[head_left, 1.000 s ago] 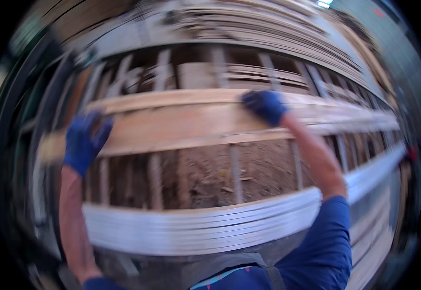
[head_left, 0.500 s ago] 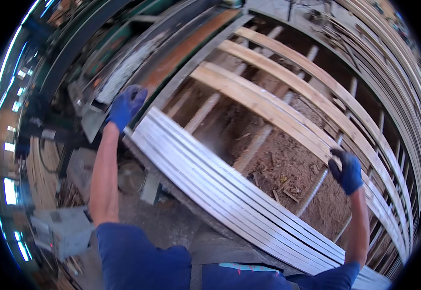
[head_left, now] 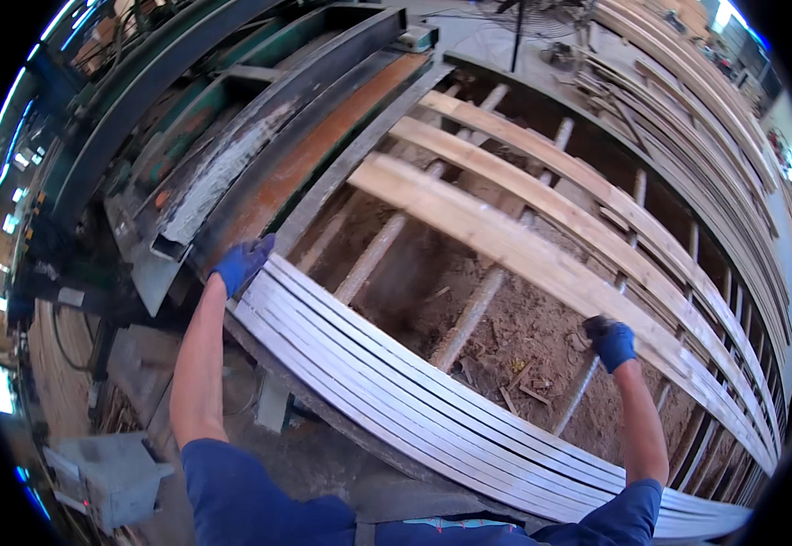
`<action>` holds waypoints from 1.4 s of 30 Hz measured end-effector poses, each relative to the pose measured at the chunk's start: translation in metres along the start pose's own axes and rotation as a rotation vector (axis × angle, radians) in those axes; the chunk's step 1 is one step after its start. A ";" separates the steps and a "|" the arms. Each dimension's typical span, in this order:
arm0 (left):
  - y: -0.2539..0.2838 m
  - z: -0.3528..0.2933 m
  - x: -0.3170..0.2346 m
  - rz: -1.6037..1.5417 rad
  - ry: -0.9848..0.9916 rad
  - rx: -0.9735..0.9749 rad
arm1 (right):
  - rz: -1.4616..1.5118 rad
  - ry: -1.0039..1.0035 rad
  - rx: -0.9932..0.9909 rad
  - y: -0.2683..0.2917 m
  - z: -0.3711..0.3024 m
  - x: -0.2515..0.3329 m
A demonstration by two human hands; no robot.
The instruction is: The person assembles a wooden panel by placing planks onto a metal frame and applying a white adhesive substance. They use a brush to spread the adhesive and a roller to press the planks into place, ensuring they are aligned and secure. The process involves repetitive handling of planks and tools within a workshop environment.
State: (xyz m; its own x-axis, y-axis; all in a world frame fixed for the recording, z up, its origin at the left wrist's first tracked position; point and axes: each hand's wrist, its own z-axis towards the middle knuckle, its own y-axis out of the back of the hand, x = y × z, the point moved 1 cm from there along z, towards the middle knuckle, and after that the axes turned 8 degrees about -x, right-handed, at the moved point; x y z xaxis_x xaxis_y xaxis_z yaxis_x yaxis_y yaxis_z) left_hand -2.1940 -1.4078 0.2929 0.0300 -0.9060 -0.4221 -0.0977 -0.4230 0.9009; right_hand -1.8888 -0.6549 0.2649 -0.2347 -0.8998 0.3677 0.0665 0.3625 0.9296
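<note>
A stack of boards standing on edge, pale edges up [head_left: 396, 373], runs along the near side of the roller frame. My left hand [head_left: 243, 265], in a blue glove with dark patches, is at its left end with the fingers stretched out. A pale wooden board [head_left: 491, 227] lies across the rollers beyond the stack, slightly blurred. At its near edge is my right hand [head_left: 612, 343], gloved the same way, with curled fingers. Whether they grip the board edge is hidden. Two more boards, a middle one [head_left: 523, 187] and a far one [head_left: 541, 155], lie behind it.
Metal rollers [head_left: 469, 318] cross above sawdust and wood scraps [head_left: 541, 355]. At the left stands a machine with a rust-brown channel [head_left: 323, 146] and a pale-coated beam [head_left: 223, 173]. Piled lumber [head_left: 687, 136] fills the far right. A grey box [head_left: 109, 478] sits at the lower left.
My left hand has come down toward the stack's end. My right hand has moved left and nearer, its fingers now curled. The nearest loose board has shifted, and the view has tilted slightly.
</note>
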 end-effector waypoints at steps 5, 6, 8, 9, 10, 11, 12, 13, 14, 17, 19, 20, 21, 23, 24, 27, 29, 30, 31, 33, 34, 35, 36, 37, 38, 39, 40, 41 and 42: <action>0.017 -0.016 -0.069 -0.128 -0.096 0.226 | -0.289 -0.226 -0.102 0.026 0.089 -0.045; 0.018 -0.022 -0.048 -0.156 -0.166 0.232 | -0.252 -0.139 -0.173 0.024 0.098 -0.018; 0.024 -0.016 -0.055 -0.115 0.087 0.301 | -0.085 -0.016 -0.237 0.016 0.089 -0.004; 0.017 -0.018 -0.052 -0.099 0.219 0.348 | 0.016 0.022 -0.151 0.026 0.071 0.035; 0.013 -0.022 -0.029 -0.113 0.143 0.274 | 0.120 0.054 -0.075 0.036 0.052 0.068; 0.012 -0.015 -0.053 0.020 0.069 0.306 | 0.092 0.054 -0.083 0.044 0.030 0.066; 0.012 -0.008 -0.089 0.155 -0.034 0.333 | 0.172 0.022 -0.104 0.046 0.009 0.047; 0.009 -0.010 -0.096 -0.092 0.012 0.302 | 0.153 0.037 -0.094 0.051 -0.008 0.034; 0.002 -0.010 -0.099 -0.345 0.054 0.278 | 0.107 0.025 -0.092 0.063 -0.027 0.019; -0.010 0.006 -0.070 -0.644 0.198 0.321 | -0.024 0.014 -0.154 0.097 -0.064 0.032; -0.026 0.034 -0.055 -0.649 0.312 0.298 | 0.001 -0.009 -0.210 0.117 -0.086 0.050; -0.034 0.054 -0.049 -0.630 0.355 0.279 | 0.101 -0.081 -0.223 0.130 -0.099 0.069; -0.043 0.083 -0.046 -0.616 0.371 0.269 | 0.059 -0.024 -0.263 0.134 -0.116 0.071; -0.062 0.140 -0.050 -0.574 0.276 0.196 | -0.002 -0.005 -0.247 0.144 -0.146 0.096; -0.053 0.172 -0.033 -0.619 0.322 0.221 | 0.009 0.014 -0.226 0.143 -0.156 0.112; -0.091 0.170 -0.127 -0.602 0.216 0.296 | 0.046 -0.018 -0.076 0.131 -0.181 0.175; -0.075 0.152 -0.169 -0.583 0.169 0.291 | 0.024 -0.028 0.073 0.112 -0.185 0.210; -0.070 0.153 -0.158 -0.595 0.225 0.336 | 0.116 -0.009 0.102 0.097 -0.186 0.219; -0.066 0.157 -0.147 -0.608 0.271 0.386 | 0.116 -0.022 0.177 0.080 -0.189 0.224; -0.061 0.161 -0.132 -0.682 0.288 0.524 | 0.089 -0.081 0.329 0.048 -0.193 0.223; -0.060 0.163 -0.128 -0.713 0.292 0.599 | 0.059 -0.129 0.413 0.033 -0.196 0.218; -0.062 0.164 -0.125 -0.724 0.251 0.701 | 0.030 -0.182 0.504 0.021 -0.200 0.210; -0.063 0.158 -0.134 -0.722 0.233 0.706 | -0.008 -0.231 0.509 0.011 -0.202 0.201; -0.065 0.152 -0.146 -0.720 0.212 0.714 | -0.045 -0.285 0.507 0.002 -0.202 0.191; -0.070 0.146 -0.158 -0.717 0.193 0.729 | -0.083 -0.344 0.506 -0.007 -0.204 0.180; -0.078 0.158 -0.148 -0.807 0.129 0.821 | -0.042 -0.387 0.467 -0.021 -0.206 0.169; -0.084 0.181 -0.123 -0.901 0.073 0.900 | -0.004 -0.413 0.430 -0.030 -0.201 0.161; -0.084 0.207 -0.088 -0.974 -0.008 0.867 | 0.009 -0.362 0.382 -0.021 -0.189 0.169; -0.080 0.228 -0.057 -1.037 -0.089 0.836 | 0.022 -0.347 0.322 -0.022 -0.181 0.170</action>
State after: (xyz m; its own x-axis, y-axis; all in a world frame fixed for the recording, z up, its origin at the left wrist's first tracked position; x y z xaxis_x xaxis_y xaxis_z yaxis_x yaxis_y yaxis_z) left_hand -2.4148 -1.3195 0.2215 0.3990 -0.1554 -0.9037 -0.6466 -0.7465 -0.1571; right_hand -1.7544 -0.8605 0.3113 -0.5501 -0.7769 0.3063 -0.2164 0.4869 0.8462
